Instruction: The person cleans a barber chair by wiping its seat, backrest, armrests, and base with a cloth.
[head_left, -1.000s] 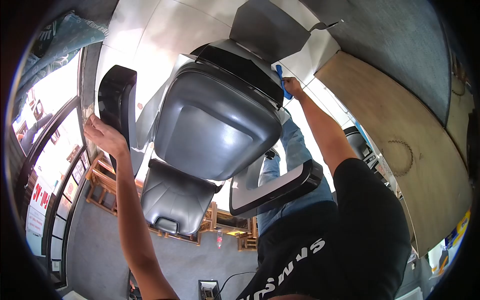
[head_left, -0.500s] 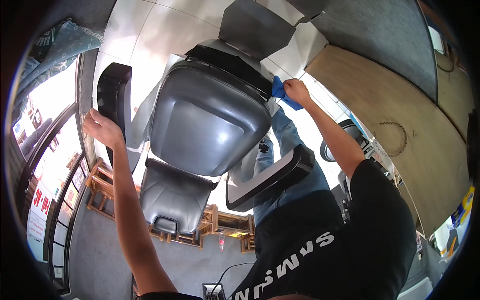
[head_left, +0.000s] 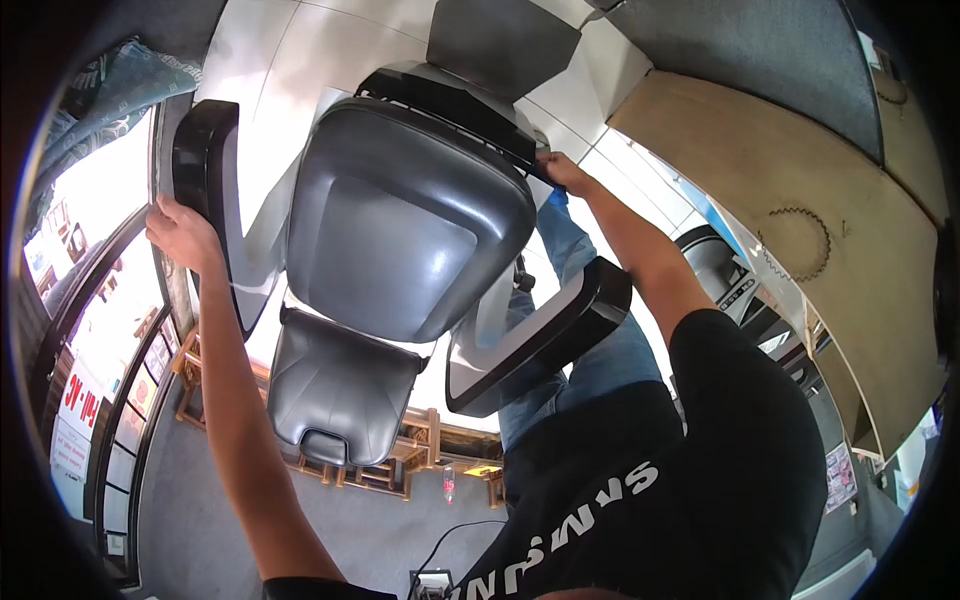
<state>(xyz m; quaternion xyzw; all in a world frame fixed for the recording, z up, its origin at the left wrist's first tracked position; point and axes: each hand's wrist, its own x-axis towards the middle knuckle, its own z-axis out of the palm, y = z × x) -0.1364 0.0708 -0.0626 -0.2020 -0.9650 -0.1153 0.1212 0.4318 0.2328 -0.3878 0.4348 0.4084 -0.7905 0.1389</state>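
A black padded barber-style chair fills the middle, with its shiny seat cushion [head_left: 400, 240] toward me. My left hand [head_left: 185, 235] is at the outer edge of the chair's left armrest [head_left: 228, 210], fingers curled over its side; the fingertips are partly hidden. At the far right corner of the seat, my right hand [head_left: 563, 172] is closed on a blue cloth [head_left: 558, 197], pressed against the black backrest edge [head_left: 450, 115]. Most of the cloth is hidden under the hand. Nearer my body is the right armrest [head_left: 545, 340], black and grey.
A padded footrest [head_left: 345, 390] hangs off the chair's front. Behind it stands a bamboo bench [head_left: 425, 445], with a bottle [head_left: 449, 485] nearby. A wooden board [head_left: 770, 200] slopes along the right. Glass doors [head_left: 110, 400] line the left side.
My right hand has moved slightly left and up along the backrest edge, and less of the blue cloth shows. My left hand stays at the armrest. The whole view has shifted a little.
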